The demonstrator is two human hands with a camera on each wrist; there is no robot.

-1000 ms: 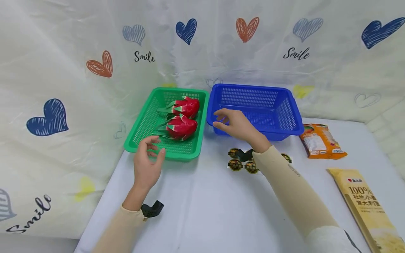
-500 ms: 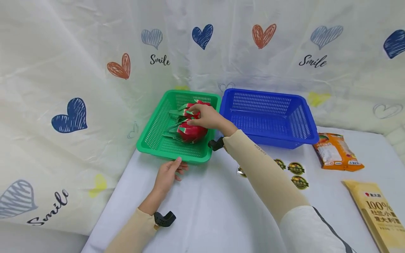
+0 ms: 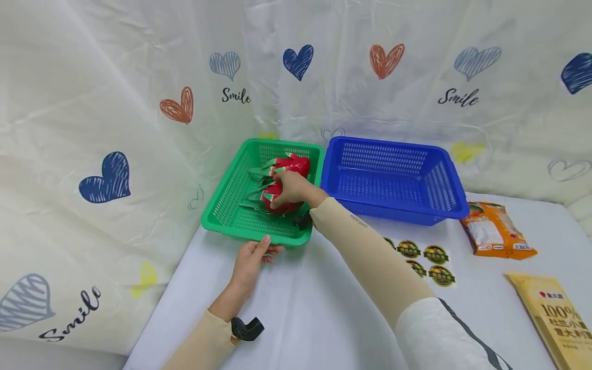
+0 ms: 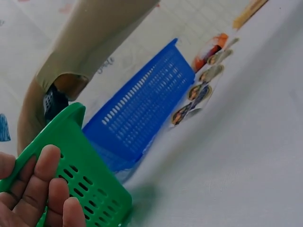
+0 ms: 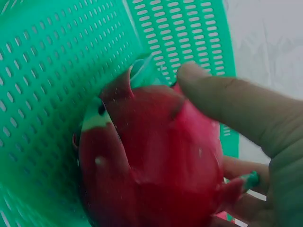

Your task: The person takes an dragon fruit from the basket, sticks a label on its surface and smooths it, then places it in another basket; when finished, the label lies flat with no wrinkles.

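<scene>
Inside the green basket (image 3: 319, 169) lie two red dragon fruits with green-tipped scales. My right hand (image 3: 295, 189) reaches into it and grips the nearer dragon fruit (image 5: 156, 151), thumb on one side and fingers round the other. The farther dragon fruit (image 3: 298, 163) lies just behind, partly covered by that hand in the head view. At the basket's front rim my left hand (image 3: 248, 264) holds on, thumb at the top and fingers (image 4: 47, 163) against the outer wall beneath the lip.
Right beside the green basket stands a blue basket (image 3: 455, 208). In front of it lies a sheet of round stickers (image 3: 436, 254), partly hidden by the right sleeve. Farther right are an orange snack bag (image 3: 497, 231) and a yellow pasta packet (image 3: 550, 313). A heart-printed sheet hangs behind.
My right hand moved left from over the blue basket to the nearer dragon fruit and took hold of it. My left hand came down to the green basket's front rim and grasped it.
</scene>
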